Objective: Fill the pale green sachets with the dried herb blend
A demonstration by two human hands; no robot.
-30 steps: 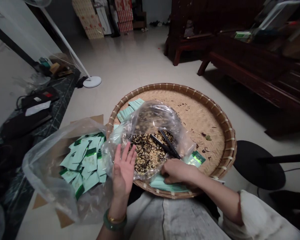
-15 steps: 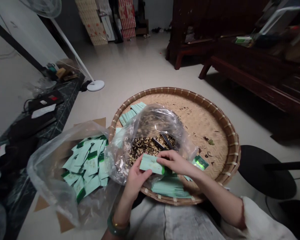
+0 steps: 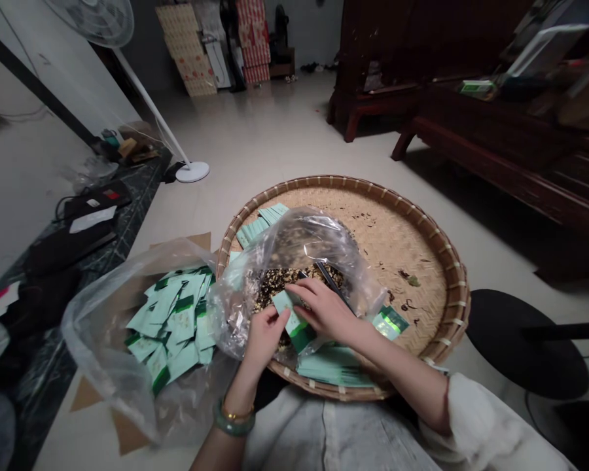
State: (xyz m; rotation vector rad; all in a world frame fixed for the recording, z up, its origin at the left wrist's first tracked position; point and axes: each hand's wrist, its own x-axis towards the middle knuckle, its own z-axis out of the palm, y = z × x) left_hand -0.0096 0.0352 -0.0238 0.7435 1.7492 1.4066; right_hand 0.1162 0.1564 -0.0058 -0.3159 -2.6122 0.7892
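Over the front of the round bamboo tray point(image 3: 459, 281), a light-green sachet point(image 3: 300, 332) with a dark-green end is held tilted. My left hand point(image 3: 265, 337) pinches its left edge between thumb and fingers. Above it, my right hand point(image 3: 326, 311) has its fingers bent onto the sachet's upper side, hiding part of it. Just behind both hands lies an open clear plastic bag point(image 3: 309, 229) of dark and pale dried pieces point(image 3: 275, 282). Black stick-like utensils point(image 3: 331, 281) rest in that bag. A row of flat green sachets point(image 3: 331, 367) lies along the tray's near rim.
Left of the tray, another plastic bag point(image 3: 98, 366) holds a heap of filled-looking sachets point(image 3: 177, 320). More sachets point(image 3: 260, 226) lie at the tray's back left, others point(image 3: 391, 322) at right. A standing fan point(image 3: 192, 171), a dark wooden bench point(image 3: 471, 144) and a black round base point(image 3: 525, 343) surround it.
The sachet has turned from lying nearly flat to a steeper tilt, its dark-green end now toward me. My right hand has moved left and over it. The view has shifted slightly.
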